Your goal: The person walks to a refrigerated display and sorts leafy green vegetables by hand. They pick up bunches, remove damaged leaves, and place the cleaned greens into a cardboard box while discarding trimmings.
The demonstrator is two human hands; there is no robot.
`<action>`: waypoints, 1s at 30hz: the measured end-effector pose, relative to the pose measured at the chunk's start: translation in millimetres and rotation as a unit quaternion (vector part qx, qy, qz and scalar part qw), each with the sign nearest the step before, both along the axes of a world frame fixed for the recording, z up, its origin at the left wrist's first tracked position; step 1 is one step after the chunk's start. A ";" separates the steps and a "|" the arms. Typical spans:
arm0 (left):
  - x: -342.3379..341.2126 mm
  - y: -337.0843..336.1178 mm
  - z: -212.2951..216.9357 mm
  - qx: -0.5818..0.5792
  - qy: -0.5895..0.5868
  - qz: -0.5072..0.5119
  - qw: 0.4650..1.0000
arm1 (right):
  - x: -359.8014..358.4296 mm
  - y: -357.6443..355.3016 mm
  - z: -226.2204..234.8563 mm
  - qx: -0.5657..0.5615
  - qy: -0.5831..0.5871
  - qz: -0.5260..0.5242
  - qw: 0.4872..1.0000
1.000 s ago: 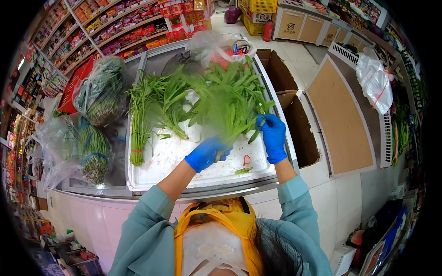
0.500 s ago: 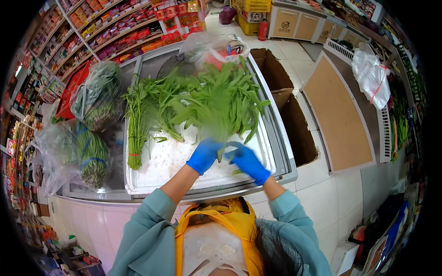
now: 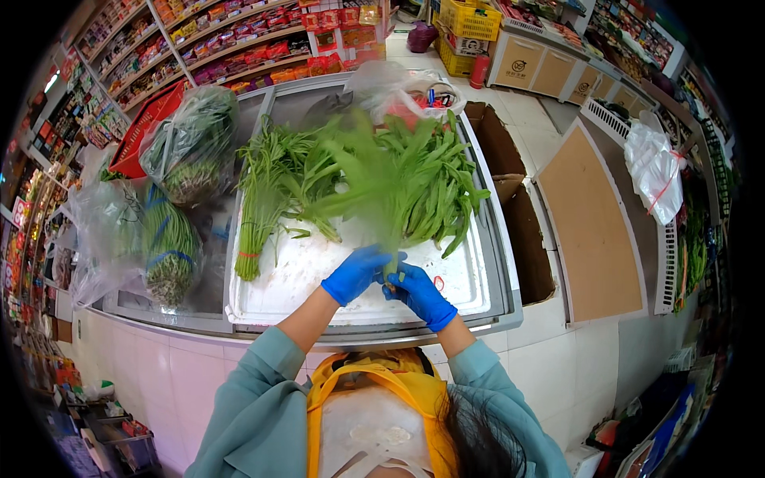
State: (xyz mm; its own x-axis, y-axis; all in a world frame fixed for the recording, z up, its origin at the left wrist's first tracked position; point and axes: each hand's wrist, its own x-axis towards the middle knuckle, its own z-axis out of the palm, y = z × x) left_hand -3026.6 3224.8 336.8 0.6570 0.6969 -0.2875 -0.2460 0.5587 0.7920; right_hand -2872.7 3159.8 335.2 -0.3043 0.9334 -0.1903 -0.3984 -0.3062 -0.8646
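Both hands wear blue gloves and meet over the front of a white tray (image 3: 271, 307). My left hand (image 3: 356, 273) is closed round the stem end of a bunch of long-leaved greens (image 3: 374, 183), whose leaves point away from me and are smeared by motion. My right hand (image 3: 424, 296) pinches the cut base of that stem from the other side. Beside the right hand shows a small red loop (image 3: 439, 283), perhaps a rubber band. More loose greens (image 3: 434, 183) lie across the far part of the tray. At its left is a thin-stemmed green bundle (image 3: 249, 255) tied in red.
Bagged bundles of greens (image 3: 171, 255), a clear-bagged bunch (image 3: 191, 151) and a red crate (image 3: 147, 131) stand left. Plastic bags (image 3: 398, 88) lie behind the tray. Open cardboard boxes (image 3: 526, 239) and a brown board (image 3: 594, 231) are on the right. Snack shelves (image 3: 247, 48) rise beyond.
My right hand has come in against the stem base, beside the left hand. The held greens swing slightly left, and a small red loop now shows. The whole view has shifted a little.
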 end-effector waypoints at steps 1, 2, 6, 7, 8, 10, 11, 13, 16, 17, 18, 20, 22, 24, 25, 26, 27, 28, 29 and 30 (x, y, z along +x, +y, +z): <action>-1.8 1.0 -0.8 -0.021 0.002 -0.023 1.000 | 1.7 -2.5 -0.6 -0.014 0.027 0.013 0.999; -1.2 0.7 -6.5 -0.005 0.002 0.000 1.000 | 6.6 -2.0 -11.4 -0.011 0.021 0.037 0.999; 0.3 -2.1 -7.6 -0.002 0.026 0.067 0.997 | 39.6 -5.3 -18.6 0.040 -0.127 0.006 0.991; -0.7 -3.1 -2.2 -0.016 0.037 0.080 0.996 | 51.6 -2.2 -18.5 0.066 -0.150 -0.051 0.985; -1.9 -2.5 -2.2 -0.013 0.044 0.086 0.995 | 69.3 3.9 -29.7 0.091 -0.144 -0.125 0.977; -3.6 -0.4 -2.8 -0.008 0.057 0.096 0.994 | 117.5 15.5 -28.4 0.168 -0.171 -0.277 0.931; -3.5 0.3 -2.6 -0.002 0.063 0.101 0.993 | 143.7 20.1 -18.4 0.200 -0.174 -0.314 0.912; 0.1 -0.5 -2.4 0.010 0.077 0.106 0.991 | 194.6 28.5 -19.0 0.235 -0.215 -0.411 0.854; 7.1 -2.2 -7.5 0.011 0.069 0.104 0.992 | 237.2 35.7 -22.1 0.126 -0.508 -0.377 0.764; 9.3 -5.0 -7.9 0.013 0.083 0.098 0.992 | 239.5 34.2 -36.8 0.110 -0.589 -0.372 0.709; 10.5 -4.7 -4.5 0.020 0.098 0.096 0.990 | 234.1 36.5 -44.4 0.097 -0.661 -0.364 0.649; 15.2 -2.3 1.6 0.030 0.114 0.088 0.989 | 234.7 37.8 -51.4 0.130 -0.703 -0.325 0.619; 13.9 -6.0 0.7 0.028 0.125 0.089 0.988 | 199.5 39.8 -34.4 0.220 -0.595 -0.309 0.708; 15.6 -6.8 -3.3 0.028 0.126 0.086 0.988 | 169.0 38.9 -31.9 0.253 -0.516 -0.297 0.763; 16.4 -6.8 -4.3 0.029 0.126 0.085 0.988 | 150.6 37.8 -27.9 0.262 -0.490 -0.295 0.777; 19.1 -7.4 -4.0 0.035 0.135 0.086 0.987 | 138.3 36.1 -28.7 0.245 -0.468 -0.283 0.800; 22.4 -8.4 -3.4 0.041 0.143 0.087 0.985 | 127.0 35.5 -29.4 0.229 -0.445 -0.270 0.822; 22.8 -9.9 -2.9 0.047 0.151 0.094 0.983 | 109.3 33.2 -12.8 0.213 -0.405 -0.264 0.849; 25.2 -12.7 -1.4 0.065 0.162 0.094 0.980 | 94.8 27.6 4.0 0.193 -0.366 -0.259 0.872; 28.9 -15.7 1.2 0.084 0.173 0.092 0.977 | 88.5 27.4 4.1 0.219 -0.372 -0.281 0.857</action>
State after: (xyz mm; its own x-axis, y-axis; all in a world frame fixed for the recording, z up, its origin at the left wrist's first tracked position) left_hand -2997.7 3209.1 338.0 0.3997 0.8504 -0.3422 -0.0309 0.3856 0.9221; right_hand -2784.3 3187.2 339.3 0.2711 0.9242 0.2690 0.3339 0.1718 -0.9268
